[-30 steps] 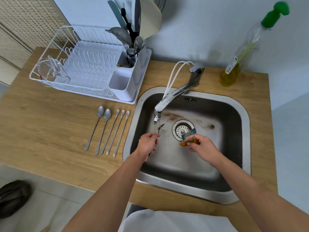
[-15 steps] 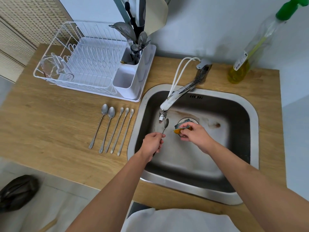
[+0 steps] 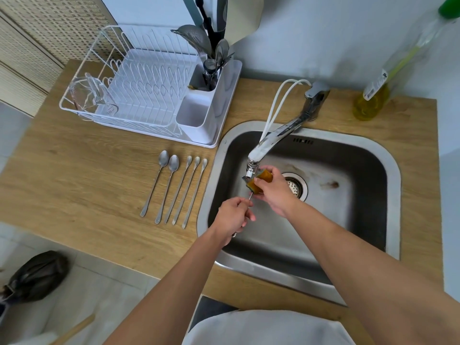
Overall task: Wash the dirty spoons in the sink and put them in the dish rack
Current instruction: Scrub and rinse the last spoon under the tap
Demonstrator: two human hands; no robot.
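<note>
Over the sink [image 3: 388,185], low of centre in the frame, the left hand [image 3: 234,216] grips the handle of a spoon [image 3: 250,196] while the right hand [image 3: 272,192] pinches a sponge [image 3: 260,181] folded round its bowl, just under the tap [image 3: 263,148]. Left of the basin, five more spoons [image 3: 176,189] lie in a row on the counter [image 3: 74,175], apparently unwashed. At upper left the dish rack [image 3: 139,88] waits, so most of the job looks to remain.

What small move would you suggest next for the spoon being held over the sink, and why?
Probably draw the sponge along the spoon: the right hand has it folded round the bowel end under the faucet, while the left hand grips the handle.
</note>
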